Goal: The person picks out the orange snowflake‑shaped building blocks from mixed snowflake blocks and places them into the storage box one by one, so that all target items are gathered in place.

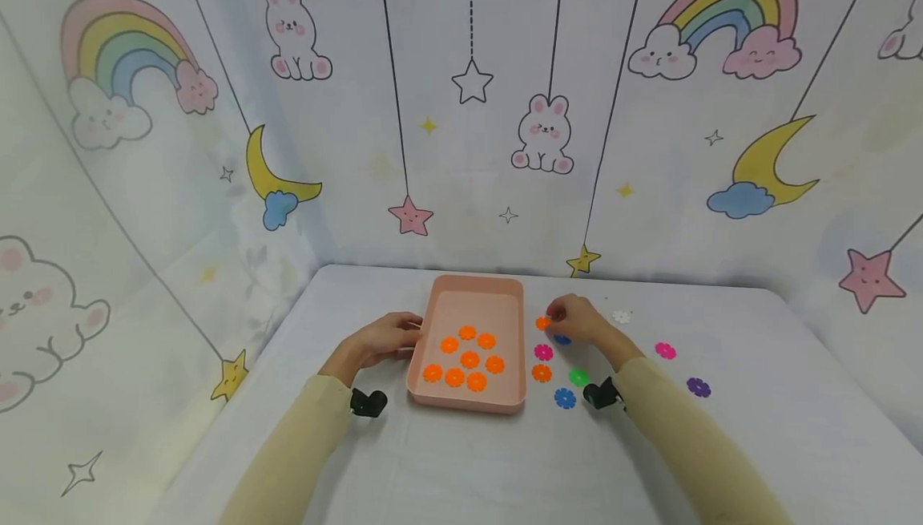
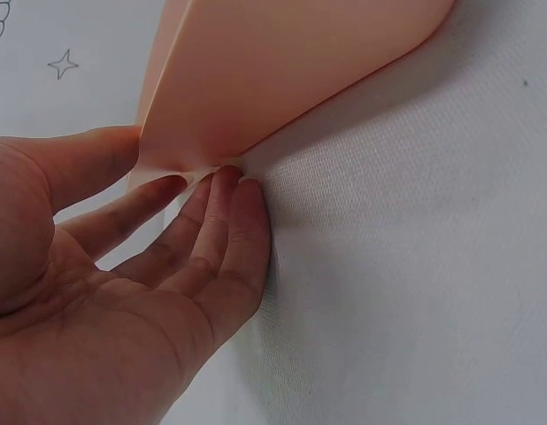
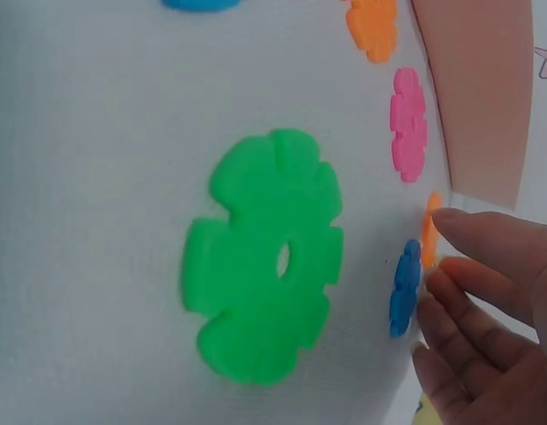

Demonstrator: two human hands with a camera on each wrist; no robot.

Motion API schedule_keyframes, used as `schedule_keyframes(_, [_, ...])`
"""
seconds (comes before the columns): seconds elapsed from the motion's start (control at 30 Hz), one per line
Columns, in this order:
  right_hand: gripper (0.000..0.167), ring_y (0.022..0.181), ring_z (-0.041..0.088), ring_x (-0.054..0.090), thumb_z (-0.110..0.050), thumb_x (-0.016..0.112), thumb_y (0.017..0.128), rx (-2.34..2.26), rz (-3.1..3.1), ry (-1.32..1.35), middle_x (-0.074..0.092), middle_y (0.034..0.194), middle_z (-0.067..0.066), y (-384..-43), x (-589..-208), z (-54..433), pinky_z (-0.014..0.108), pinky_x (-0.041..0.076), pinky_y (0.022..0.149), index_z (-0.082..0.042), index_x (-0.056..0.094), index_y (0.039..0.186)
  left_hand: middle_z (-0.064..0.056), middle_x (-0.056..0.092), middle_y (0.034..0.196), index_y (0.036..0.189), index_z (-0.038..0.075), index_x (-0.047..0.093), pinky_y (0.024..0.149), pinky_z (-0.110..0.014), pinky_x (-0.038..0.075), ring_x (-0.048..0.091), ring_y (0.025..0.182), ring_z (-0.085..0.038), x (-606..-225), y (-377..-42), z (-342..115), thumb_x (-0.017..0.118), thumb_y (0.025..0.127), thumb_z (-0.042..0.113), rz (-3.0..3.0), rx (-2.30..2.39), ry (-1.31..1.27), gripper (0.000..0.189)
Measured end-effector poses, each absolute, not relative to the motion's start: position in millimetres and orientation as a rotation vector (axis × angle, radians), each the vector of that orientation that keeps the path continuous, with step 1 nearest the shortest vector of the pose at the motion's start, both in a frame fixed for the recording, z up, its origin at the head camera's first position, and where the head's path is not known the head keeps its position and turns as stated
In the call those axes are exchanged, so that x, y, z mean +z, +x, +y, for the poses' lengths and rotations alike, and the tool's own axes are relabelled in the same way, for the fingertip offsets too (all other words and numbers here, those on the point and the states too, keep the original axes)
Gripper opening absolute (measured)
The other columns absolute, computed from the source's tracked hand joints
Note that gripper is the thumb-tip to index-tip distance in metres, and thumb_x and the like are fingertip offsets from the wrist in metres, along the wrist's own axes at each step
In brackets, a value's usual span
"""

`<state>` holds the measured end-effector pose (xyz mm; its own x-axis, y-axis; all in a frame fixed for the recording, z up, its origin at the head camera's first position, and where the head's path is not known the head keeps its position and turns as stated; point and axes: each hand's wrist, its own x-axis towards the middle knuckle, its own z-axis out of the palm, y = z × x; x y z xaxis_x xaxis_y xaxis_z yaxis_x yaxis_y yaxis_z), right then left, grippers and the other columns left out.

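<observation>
My right hand [image 1: 580,323] reaches over the table, its thumb and index finger pinching the edge of an orange flower-shaped plastic disc [image 3: 431,228]. Beside those fingertips lies a blue disc [image 3: 404,288], partly covered by the hand in the head view. A pink tray [image 1: 465,408] stands to the left, with several orange discs [image 1: 469,360] lying flat inside it. Against the tray's left side, my left hand [image 1: 385,337] rests its thumb and fingertips, fingers only slightly bent; in the left wrist view they touch the outer wall near a corner [image 2: 229,133].
Right of the tray lie a pink disc [image 1: 543,353], an orange one [image 1: 542,373], a green one [image 1: 579,377] and a blue one [image 1: 565,398]. Farther right are white [image 1: 621,317], pink [image 1: 665,351] and purple [image 1: 699,387] discs. A patterned curtain [image 1: 346,156] hangs behind the table.
</observation>
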<state>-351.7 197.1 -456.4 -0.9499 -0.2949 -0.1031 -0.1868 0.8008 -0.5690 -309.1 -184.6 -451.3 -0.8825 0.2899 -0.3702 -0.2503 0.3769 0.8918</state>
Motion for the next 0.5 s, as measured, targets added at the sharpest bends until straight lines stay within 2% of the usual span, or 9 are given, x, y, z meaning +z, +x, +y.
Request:
schedule_keyframes(0.27, [0.026,0.094,0.027,0.06,-0.013,0.073,0.094,-0.868,2.776,-0.343,0.067,0.105,0.013,-349.2,-455.2,195.1,0.043,0.057,0.091,0.003,0.068,0.114,-0.019,0.057,0.137,0.144,-0.001,0.049,0.103,-0.045,0.053,0.063,0.109,-0.026,-451.4,-307.3,-183.2,0.061,0.103,0.014,2.164,1.528,0.02,0.046])
schedule_keyframes(0.5, [0.027,0.095,0.027,0.059,-0.014,0.074,0.093,-0.881,2.783,-0.335,0.066,0.106,0.013,-351.6,-453.8,195.6,0.043,0.056,0.092,0.002,0.067,0.113,-0.019,0.057,0.137,0.144,-0.002,0.05,0.102,-0.044,0.054,0.063,0.108,-0.025,-449.9,-307.8,-183.4,0.061,0.102,0.014,2.174,1.524,0.023,0.046])
